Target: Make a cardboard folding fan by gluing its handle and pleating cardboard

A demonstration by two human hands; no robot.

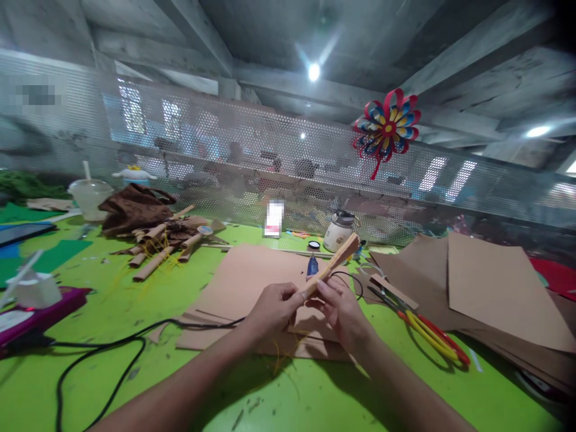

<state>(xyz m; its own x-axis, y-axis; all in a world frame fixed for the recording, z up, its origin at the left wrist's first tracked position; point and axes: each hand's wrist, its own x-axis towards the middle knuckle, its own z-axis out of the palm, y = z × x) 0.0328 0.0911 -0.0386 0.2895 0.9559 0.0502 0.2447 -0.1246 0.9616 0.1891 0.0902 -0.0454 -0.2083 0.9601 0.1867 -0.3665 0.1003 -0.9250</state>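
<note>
two grips (276,309) (344,306), nearly closed, pinching tan paper strip (339,258)

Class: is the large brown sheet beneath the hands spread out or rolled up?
Spread out: the brown sheet lies broad and flat on the green table, its wide face showing.

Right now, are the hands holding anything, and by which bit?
Yes: the left hand and right hand pinch a long, brown paper-like strip near its lower end; its other end points up and away.

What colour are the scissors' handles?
The scissors' handles are red and yellow, clearest in the head view.
</note>
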